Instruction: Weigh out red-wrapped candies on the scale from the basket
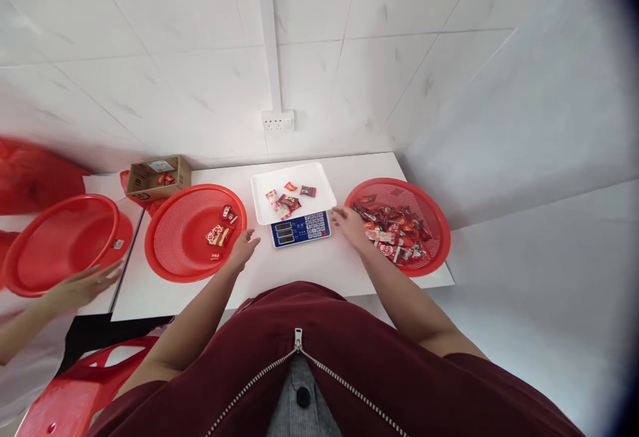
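A white tray holding several wrapped sweets rests on a blue digital scale. My left hand is over the table with its fingers apart and nothing in it, beside the red basket that has a few packets inside. Near the scale's right edge and the tray's corner is my right hand, fingers apart, holding nothing. To its right, a second red basket contains many sweets in red, brown and pink wrappers.
An open cardboard box with small red packets stands at the back left. Farther left, another person's hand is by a red basin. A red stool is below. A socket is on the wall.
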`<state>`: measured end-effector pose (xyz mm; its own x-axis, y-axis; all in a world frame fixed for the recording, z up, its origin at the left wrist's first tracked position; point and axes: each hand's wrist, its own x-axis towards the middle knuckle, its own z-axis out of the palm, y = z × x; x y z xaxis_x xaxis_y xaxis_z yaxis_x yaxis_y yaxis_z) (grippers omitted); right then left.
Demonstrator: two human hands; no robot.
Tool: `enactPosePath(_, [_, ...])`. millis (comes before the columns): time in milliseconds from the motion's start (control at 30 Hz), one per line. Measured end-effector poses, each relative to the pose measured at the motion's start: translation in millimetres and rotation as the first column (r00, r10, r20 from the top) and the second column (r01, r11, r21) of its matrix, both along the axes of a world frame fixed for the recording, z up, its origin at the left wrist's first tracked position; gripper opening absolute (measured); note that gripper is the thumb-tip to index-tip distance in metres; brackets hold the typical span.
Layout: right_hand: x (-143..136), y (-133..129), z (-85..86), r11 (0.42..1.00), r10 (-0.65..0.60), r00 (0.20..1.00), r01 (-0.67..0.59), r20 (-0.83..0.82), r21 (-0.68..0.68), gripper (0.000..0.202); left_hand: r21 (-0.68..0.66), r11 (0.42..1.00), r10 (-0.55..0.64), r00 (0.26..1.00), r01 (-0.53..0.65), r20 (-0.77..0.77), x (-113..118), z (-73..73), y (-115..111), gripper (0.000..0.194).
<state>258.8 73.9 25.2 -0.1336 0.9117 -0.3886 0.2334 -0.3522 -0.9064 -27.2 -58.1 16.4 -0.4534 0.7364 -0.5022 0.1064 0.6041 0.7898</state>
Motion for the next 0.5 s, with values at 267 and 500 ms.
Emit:
enactPosePath(267, [125.4,9.7,-20.9,0.978,0.01,0.654,-0.165,0.756,0.13,0.045,-0.027,0.987,-0.158,0.987,0.158,0.004,14.6,6.3,-0.1,0.044])
enactPosePath(500, [140.8,18.0,-27.9,0.981,0.081,0.592,-0.189,0.802,0.041,0.026,0.005,0.948,-0.318,0.946,0.318,0.06,55.3,25.2,8.6,0.049])
